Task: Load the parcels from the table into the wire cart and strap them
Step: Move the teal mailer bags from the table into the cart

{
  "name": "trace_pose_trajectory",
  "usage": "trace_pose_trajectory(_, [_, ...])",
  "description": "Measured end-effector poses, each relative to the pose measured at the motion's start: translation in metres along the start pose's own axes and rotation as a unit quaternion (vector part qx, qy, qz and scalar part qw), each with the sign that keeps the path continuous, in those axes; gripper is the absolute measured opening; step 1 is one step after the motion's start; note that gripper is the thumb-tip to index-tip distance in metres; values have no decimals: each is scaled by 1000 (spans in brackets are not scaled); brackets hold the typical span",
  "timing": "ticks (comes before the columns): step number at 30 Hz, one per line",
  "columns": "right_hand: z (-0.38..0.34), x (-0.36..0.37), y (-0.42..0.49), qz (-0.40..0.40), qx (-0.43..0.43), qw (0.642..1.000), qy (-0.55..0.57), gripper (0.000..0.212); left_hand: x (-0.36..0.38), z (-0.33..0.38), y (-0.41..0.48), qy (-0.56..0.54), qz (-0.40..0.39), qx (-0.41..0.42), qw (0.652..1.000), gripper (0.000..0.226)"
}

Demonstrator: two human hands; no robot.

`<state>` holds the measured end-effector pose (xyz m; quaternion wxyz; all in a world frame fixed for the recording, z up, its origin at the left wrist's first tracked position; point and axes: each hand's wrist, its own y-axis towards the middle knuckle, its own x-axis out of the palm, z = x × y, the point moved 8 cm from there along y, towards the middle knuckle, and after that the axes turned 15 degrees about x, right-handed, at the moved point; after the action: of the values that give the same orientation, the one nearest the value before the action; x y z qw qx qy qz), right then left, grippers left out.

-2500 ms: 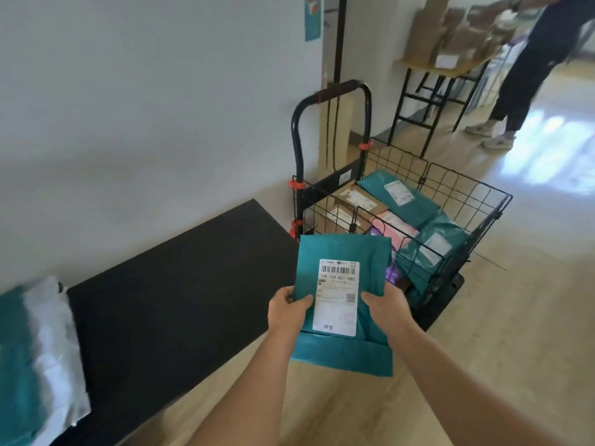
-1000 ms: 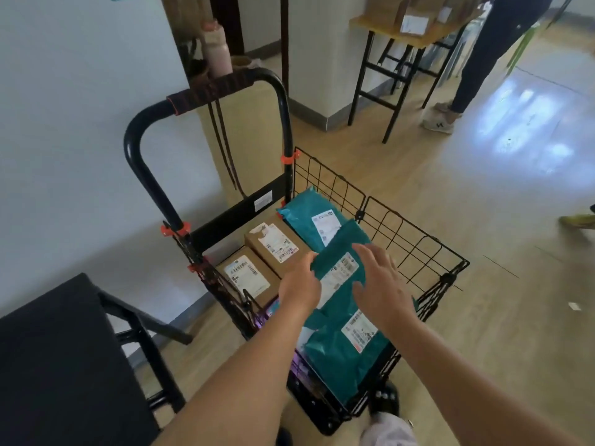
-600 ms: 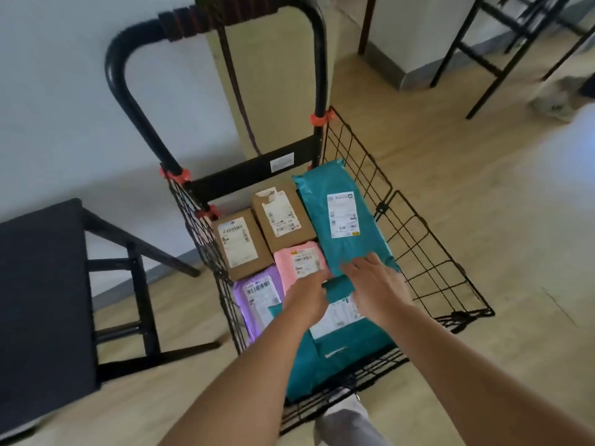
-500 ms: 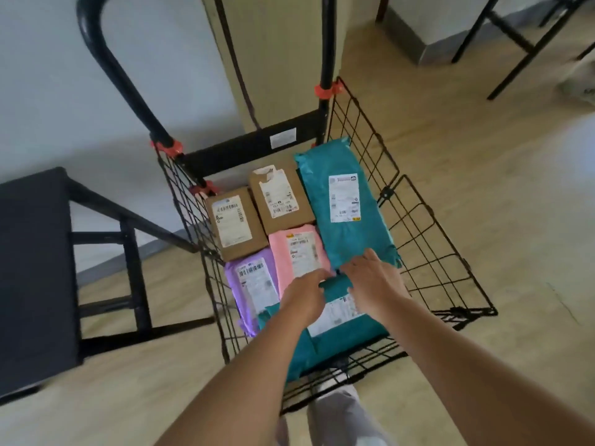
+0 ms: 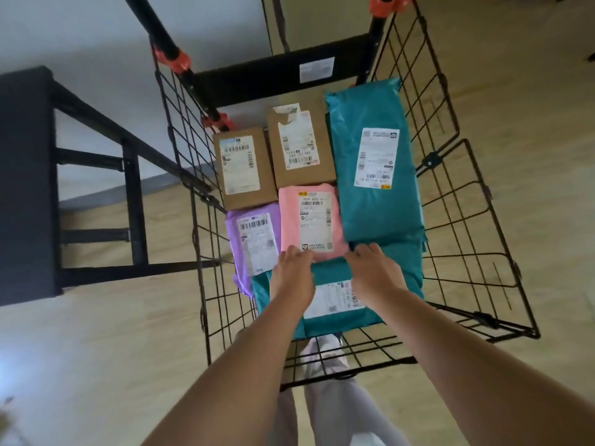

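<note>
The black wire cart (image 5: 467, 220) stands below me. It holds two brown boxes (image 5: 241, 169) (image 5: 299, 146) at the far end, a long teal parcel (image 5: 376, 175) on the right, and a pink parcel (image 5: 309, 217) and a purple parcel (image 5: 251, 239) in the middle. Another teal parcel (image 5: 335, 304) lies label up at the cart's near end. My left hand (image 5: 291, 275) and my right hand (image 5: 375, 272) are on it, fingers bent over its far edge where it meets the pink parcel.
The black table (image 5: 25, 188) stands to the left of the cart, its frame bars close to the cart's left wall. The cart's handle post (image 5: 161, 30) rises at the far left. Bare wooden floor lies right of the cart. My legs (image 5: 322, 397) are behind its near wall.
I carried the teal parcel from the table to the cart and laid it at the near end. My view has dropped closer over the cart, and both hands have stayed on the parcel's far edge.
</note>
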<state>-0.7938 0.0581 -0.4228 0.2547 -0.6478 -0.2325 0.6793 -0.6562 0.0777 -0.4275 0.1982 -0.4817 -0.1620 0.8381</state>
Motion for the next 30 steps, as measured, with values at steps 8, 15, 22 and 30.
trace_pose_trajectory(8, [8, 32, 2, -105, 42, 994, -11, 66, 26, -1, -10, 54, -133, 28, 989, 62])
trace_pose_trajectory(15, [7, 20, -9, -73, 38, 997, 4, 62, 15, 4, -22, 46, -108, 30, 993, 66])
trace_pose_trajectory(22, [-12, -18, -23, -49, 5, 999, -8, 48, -21, 9, -36, 58, -86, 14, 995, 48])
trace_pose_trajectory(30, [-52, -79, -52, 20, -23, 1000, -8, 35, -89, 3, -64, 74, -17, 3, 997, 47])
